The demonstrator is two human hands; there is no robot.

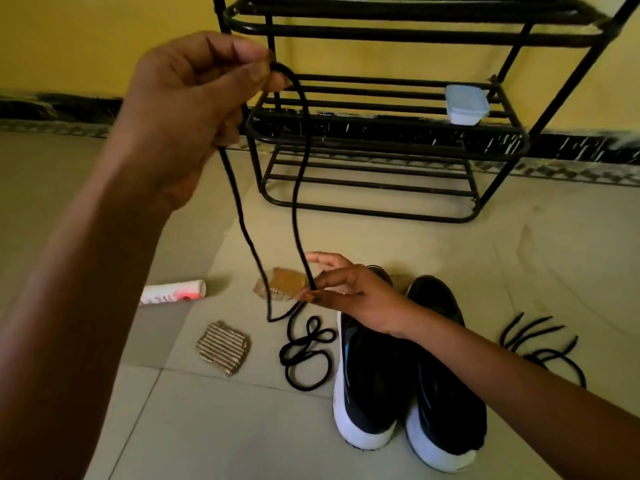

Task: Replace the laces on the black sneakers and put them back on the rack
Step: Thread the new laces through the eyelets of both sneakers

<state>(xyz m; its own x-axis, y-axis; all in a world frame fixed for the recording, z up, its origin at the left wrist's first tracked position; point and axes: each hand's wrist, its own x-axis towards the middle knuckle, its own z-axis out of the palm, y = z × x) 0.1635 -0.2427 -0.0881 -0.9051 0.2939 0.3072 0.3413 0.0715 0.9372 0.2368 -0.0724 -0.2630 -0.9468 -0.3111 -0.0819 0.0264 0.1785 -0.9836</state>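
Note:
Two black sneakers (408, 382) with white soles stand side by side on the floor, without laces. My left hand (187, 109) is raised and pinches the top of a black lace (298, 174), which hangs down in two strands. My right hand (349, 292) pinches the right strand low down, just above the left sneaker. The lace's far part lies coiled (306, 351) on the floor left of the shoes. Another black lace (540, 344) lies loose to the right of the sneakers. The black metal shoe rack (388, 129) stands behind.
A small white plastic box (467, 103) sits on the rack's middle shelf. On the tiled floor lie two scraps of corrugated cardboard (223, 351) (282, 284) and a white and pink tube (173, 292). A yellow wall runs behind the rack.

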